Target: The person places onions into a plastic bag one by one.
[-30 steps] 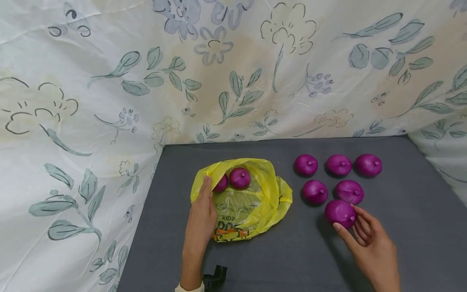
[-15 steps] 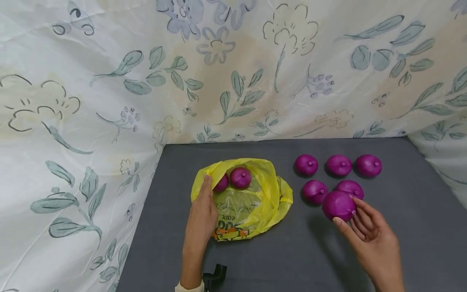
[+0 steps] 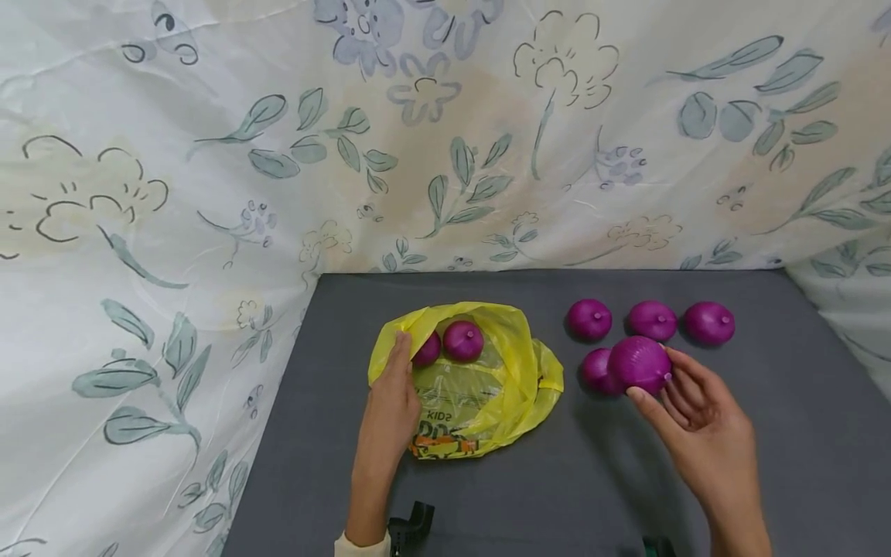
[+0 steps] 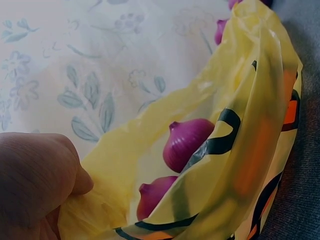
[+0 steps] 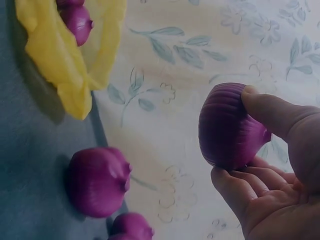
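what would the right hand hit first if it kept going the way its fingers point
Probably the loose onion just beyond the one it holds, then the bag. The right hand is lifted, though, so it might pass above; depth is unclear.

Both hands bare, no rings or watch. Left hand (image 3: 390,410): cream cuff (image 3: 360,546) at wrist w/ small black clip (image 3: 411,526) beside it. Right hand (image 3: 703,441): no sleeve visible.
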`<action>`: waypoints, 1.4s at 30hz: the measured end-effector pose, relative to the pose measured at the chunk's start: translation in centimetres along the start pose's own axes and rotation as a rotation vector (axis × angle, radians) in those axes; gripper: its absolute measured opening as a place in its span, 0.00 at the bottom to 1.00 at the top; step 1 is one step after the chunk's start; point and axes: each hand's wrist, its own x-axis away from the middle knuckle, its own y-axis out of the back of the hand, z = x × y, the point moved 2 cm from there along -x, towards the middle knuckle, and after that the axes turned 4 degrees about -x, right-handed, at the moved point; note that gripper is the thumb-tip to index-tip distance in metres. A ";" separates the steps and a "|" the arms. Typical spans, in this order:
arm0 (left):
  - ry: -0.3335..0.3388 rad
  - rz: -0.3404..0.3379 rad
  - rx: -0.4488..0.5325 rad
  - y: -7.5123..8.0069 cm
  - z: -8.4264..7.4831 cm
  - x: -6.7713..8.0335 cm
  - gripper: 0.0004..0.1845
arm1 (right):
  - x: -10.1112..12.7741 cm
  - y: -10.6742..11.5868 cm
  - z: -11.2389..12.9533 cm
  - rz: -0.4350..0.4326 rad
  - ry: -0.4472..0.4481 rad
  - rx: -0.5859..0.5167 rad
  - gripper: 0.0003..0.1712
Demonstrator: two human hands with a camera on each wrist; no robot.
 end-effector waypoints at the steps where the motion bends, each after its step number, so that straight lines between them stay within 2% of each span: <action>1: -0.003 0.000 -0.004 0.0 0.0 -0.1 0.28 | -0.1 -0.1 0.2 0.004 0.002 -0.021 0.44; 4: -0.010 0.001 -0.007 0.0 -0.2 -0.2 0.28 | -0.6 -0.1 0.9 0.012 0.026 -0.067 0.44; 10: -0.024 -0.004 -0.022 0.0 -0.4 -0.5 0.28 | -1.6 -0.6 2.0 0.016 0.088 -0.050 0.44; 16: -0.051 -0.016 -0.032 0.0 -0.7 -0.7 0.28 | -2.3 -1.4 2.6 0.047 0.128 -0.103 0.43; 23: -0.010 0.009 -0.016 0.1 -0.8 -0.8 0.28 | -2.7 -2.1 3.3 0.071 0.162 -0.119 0.42; 28: -0.018 0.015 -0.013 0.1 -0.8 -0.8 0.28 | -3.0 -2.9 3.7 0.089 0.203 -0.116 0.41; 33: -0.037 -0.001 -0.014 0.1 -0.8 -0.7 0.29 | -3.3 -3.9 3.8 0.115 0.217 -0.128 0.40; 42: -0.031 -0.016 -0.023 -0.1 -0.9 -0.2 0.28 | -4.0 -5.7 3.6 0.148 0.216 -0.158 0.41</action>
